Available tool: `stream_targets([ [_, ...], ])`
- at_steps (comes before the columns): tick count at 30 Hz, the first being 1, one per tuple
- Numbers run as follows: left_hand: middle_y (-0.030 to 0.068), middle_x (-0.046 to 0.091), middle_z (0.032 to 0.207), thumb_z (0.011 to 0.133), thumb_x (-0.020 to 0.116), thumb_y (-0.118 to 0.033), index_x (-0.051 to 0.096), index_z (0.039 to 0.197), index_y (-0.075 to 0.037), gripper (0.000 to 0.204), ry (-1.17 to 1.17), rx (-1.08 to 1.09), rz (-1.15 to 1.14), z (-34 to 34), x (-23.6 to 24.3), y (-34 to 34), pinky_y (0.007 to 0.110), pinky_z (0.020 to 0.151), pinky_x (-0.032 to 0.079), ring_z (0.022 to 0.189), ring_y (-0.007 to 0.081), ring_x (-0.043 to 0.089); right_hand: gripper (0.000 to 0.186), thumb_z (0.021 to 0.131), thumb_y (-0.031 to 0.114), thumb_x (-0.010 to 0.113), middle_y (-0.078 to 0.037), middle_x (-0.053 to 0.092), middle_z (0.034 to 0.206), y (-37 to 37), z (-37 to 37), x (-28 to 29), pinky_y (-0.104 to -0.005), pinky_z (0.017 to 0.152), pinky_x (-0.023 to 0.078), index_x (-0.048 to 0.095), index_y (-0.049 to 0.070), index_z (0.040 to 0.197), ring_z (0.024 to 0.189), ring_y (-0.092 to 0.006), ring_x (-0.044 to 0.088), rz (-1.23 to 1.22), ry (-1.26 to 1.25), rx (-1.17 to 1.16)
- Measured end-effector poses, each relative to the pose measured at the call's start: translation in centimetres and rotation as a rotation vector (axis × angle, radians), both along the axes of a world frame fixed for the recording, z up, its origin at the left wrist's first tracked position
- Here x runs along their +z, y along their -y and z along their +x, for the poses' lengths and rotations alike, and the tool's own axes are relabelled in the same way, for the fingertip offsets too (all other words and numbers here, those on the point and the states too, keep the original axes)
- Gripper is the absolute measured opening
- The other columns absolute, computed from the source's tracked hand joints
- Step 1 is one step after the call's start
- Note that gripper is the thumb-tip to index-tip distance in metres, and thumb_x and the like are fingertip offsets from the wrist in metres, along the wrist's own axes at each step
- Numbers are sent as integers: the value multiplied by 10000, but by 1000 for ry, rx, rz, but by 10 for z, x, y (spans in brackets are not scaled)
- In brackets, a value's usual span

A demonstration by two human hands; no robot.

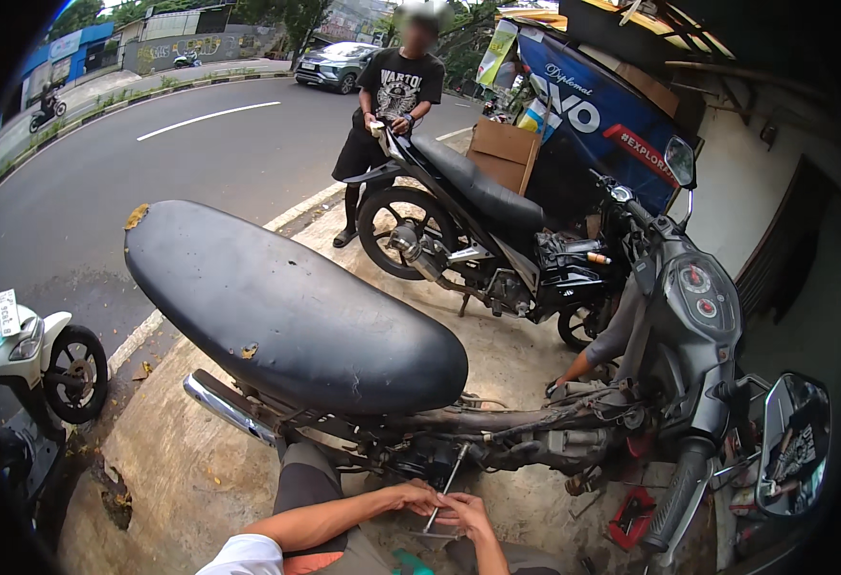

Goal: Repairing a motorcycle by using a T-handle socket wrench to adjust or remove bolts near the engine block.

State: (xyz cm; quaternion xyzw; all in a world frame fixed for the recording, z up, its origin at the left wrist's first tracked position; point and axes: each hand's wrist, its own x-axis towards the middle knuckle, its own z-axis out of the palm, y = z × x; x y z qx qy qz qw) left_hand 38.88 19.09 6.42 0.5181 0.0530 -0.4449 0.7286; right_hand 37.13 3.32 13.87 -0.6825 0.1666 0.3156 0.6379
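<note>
A long T-handle wrench (458, 466) slants from the engine (428, 460) of the stripped motorcycle down to its crossbar (437, 535). My left hand (414, 496) is closed, its fingers pinching around the shaft. Just right of it, my right hand (464, 514) closes on the same wrench nearer the crossbar. The wrench's upper end meets the engine side; its exact contact is hidden. Above the engine stretches the worn black seat (291, 302), torn at its rear tip. Bare frame and engine parts (574, 436) run from the seat toward the handlebar.
A co-worker's grey-sleeved arm (604, 347) reaches down at the motorcycle's far side. Another person (401, 91) stands behind a black motorcycle (478, 182). A red tray (633, 517) lies below the handlebar grip (679, 494). At left stands a white scooter (32, 355).
</note>
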Motion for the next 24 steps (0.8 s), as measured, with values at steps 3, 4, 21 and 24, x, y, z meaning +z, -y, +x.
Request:
stream_targets([
  [3, 34, 601, 713, 735, 677, -184, 589, 835, -40, 195, 18, -8, 14, 1, 4, -1, 210, 572, 524, 578, 93, 585, 439, 710, 213, 711, -179, 596, 878, -5, 1, 3, -368, 624, 544, 528, -79, 982, 719, -281, 625, -55, -11, -3],
  [4, 37, 604, 722, 730, 684, -187, 591, 828, -38, 202, 40, -24, 4, 1, 5, -2, 207, 584, 524, 593, 96, 590, 428, 721, 217, 699, -180, 597, 874, -3, 1, -3, -366, 613, 544, 532, -84, 976, 715, -283, 625, -107, 2, -9],
  [21, 142, 538, 1138, 873, 458, -321, 512, 1110, -6, 398, -26, -552, -242, 6, -6, -6, 359, 847, 457, 1014, 215, 549, 197, 817, 147, 545, -149, 609, 742, 11, 12, -39, -362, 554, 513, 545, -38, 884, 624, -264, 615, -72, 21, -272],
  [24, 125, 540, 1131, 879, 448, -302, 500, 1119, -3, 387, -83, -568, -257, -3, 4, -1, 345, 859, 452, 1007, 200, 551, 196, 860, 176, 477, -134, 603, 782, 25, 18, -47, -349, 581, 497, 533, -2, 921, 679, -250, 605, 27, -79, -220],
])
